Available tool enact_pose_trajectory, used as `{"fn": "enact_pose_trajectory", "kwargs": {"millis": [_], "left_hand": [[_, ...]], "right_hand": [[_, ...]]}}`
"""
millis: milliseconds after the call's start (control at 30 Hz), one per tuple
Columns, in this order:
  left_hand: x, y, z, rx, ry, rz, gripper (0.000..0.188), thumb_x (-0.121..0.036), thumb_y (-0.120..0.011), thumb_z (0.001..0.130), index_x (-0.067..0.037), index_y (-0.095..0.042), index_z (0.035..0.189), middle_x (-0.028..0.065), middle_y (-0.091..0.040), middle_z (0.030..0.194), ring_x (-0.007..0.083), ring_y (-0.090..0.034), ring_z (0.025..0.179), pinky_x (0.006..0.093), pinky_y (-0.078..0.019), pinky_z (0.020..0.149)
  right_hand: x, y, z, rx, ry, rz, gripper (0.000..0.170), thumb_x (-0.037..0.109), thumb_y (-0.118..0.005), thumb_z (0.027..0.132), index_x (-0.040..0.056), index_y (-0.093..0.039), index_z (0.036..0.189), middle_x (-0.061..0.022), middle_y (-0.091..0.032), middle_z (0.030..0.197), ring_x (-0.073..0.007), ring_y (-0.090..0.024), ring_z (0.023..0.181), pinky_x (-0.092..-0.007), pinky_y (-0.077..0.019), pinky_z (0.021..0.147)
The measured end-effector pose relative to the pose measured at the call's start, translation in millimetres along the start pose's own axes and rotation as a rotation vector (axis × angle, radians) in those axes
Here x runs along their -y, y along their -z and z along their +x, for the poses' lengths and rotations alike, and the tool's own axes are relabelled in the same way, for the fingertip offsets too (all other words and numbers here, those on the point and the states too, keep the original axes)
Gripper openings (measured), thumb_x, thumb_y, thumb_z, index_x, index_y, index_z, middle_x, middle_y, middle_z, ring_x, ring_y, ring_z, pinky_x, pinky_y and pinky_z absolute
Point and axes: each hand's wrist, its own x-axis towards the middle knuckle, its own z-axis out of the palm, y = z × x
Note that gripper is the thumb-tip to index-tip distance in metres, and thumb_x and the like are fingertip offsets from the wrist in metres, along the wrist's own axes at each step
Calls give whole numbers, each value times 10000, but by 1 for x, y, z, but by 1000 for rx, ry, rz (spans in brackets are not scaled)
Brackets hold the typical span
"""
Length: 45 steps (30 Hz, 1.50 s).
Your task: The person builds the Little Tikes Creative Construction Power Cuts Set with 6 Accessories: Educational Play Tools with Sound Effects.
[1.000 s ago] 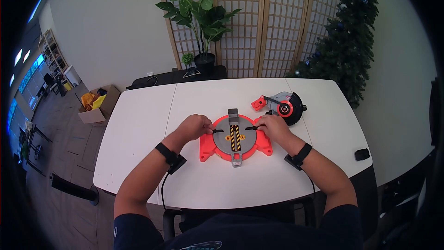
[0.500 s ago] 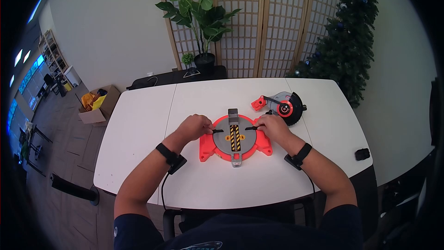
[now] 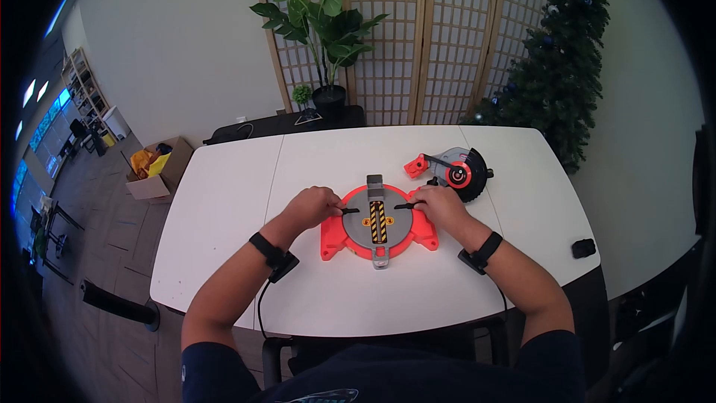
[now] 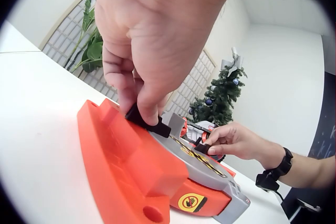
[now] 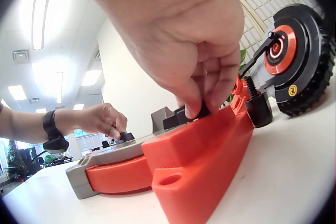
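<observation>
A red base [image 3: 333, 236] with a grey round plate [image 3: 358, 230] and a black-yellow striped slot lies flat on the white table. On the plate's left side, my left hand [image 3: 312, 207] pinches a black clip [image 4: 148, 122] between thumb and fingers. My right hand [image 3: 441, 207] pinches a matching black clip [image 5: 181, 117] on the right side. Both clips rest at the plate's edge, their tips pointing inward. Behind the right hand lies a grey and red saw part [image 3: 456, 169] with a black toothed wheel, apart from the base.
A black threaded knob [image 5: 258, 109] stands beside the base, near the wheel. A small black object [image 3: 584, 248] lies at the table's right edge. Past the table [image 3: 216, 201] are a cardboard box [image 3: 176, 172], a potted plant [image 3: 330, 97] and a decorated tree [image 3: 556, 75].
</observation>
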Motion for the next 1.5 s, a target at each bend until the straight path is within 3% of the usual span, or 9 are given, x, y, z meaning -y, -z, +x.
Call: {"fn": "enact_pose_trajectory", "kwargs": {"millis": [367, 467, 767, 933, 1033, 1167, 1267, 1333, 1500], "left_hand": [[-10, 3, -11, 51, 0, 26, 291, -210, -740, 868, -122, -711, 1145, 63, -684, 1073, 205, -665, 924, 343, -549, 797], [-9, 7, -17, 12, 5, -38, 295, -231, -747, 863, -127, -706, 1136, 58, -682, 1079, 206, -660, 933, 340, -549, 808], [7, 23, -31, -102, 77, -257, 278, -219, -768, 858, -96, -697, 1097, 56, -678, 999, 171, -625, 830, 309, -538, 745], [9, 26, -34, -117, 117, -291, 261, -175, -760, 869, -93, -686, 1105, 12, -654, 948, 122, -585, 794, 277, -519, 713], [11, 23, -34, -89, 132, -278, 260, -169, -751, 875, -95, -682, 1115, 10, -655, 950, 122, -589, 799, 276, -519, 716], [10, 23, -36, -89, 146, -285, 288, -205, -752, 874, -76, -682, 1122, 41, -669, 966, 143, -620, 787, 296, -532, 718], [11, 23, -36, -86, 142, -287, 291, -200, -751, 876, -74, -679, 1128, 39, -672, 958, 141, -619, 785, 294, -531, 717], [10, 23, -36, -83, 134, -288, 291, -198, -751, 875, -74, -679, 1128, 39, -675, 954, 140, -619, 783, 293, -531, 718], [5, 23, -37, -93, 164, -321, 259, -151, -739, 883, -85, -682, 1127, 2, -665, 914, 114, -578, 782, 276, -511, 714]], "right_hand": [[-2, 15, -3, 31, 55, 78, 171, 134, -651, 869, 100, -721, 1022, -81, -689, 957, -278, -667, 875, -389, -534, 793], [7, 47, -3, 96, -33, 332, 233, 123, -653, 880, 71, -687, 1104, -106, -664, 998, -270, -651, 904, -372, -529, 822], [-77, 88, -1, -289, 20, -15, 319, 193, -702, 882, -5, -626, 1120, -133, -639, 1040, -291, -629, 964, -370, -507, 883], [-112, 81, -10, -425, -210, -10, 390, 307, -716, 903, -27, -619, 1081, -156, -671, 973, -291, -650, 957, -373, -509, 857], [-130, 77, -12, -121, -420, 200, 432, 377, -703, 912, -15, -626, 1078, -167, -694, 933, -306, -669, 894, -382, -517, 809], [-128, 74, -15, -94, -395, 70, 428, 357, -678, 944, -23, -609, 1129, -136, -695, 891, -216, -652, 800, -332, -519, 776], [-132, 69, -17, -110, -383, 95, 457, 406, -635, 962, -18, -617, 1133, -152, -698, 921, -228, -656, 827, -340, -516, 791], [-129, 68, -19, -133, -391, 34, 505, 496, -594, 955, 12, -640, 1090, -205, -709, 985, -333, -682, 896, -393, -518, 816], [-136, 58, -16, -271, -350, 210, 456, 456, -542, 992, 13, -632, 1053, -203, -700, 919, -324, -677, 845, -386, -511, 797]]}}
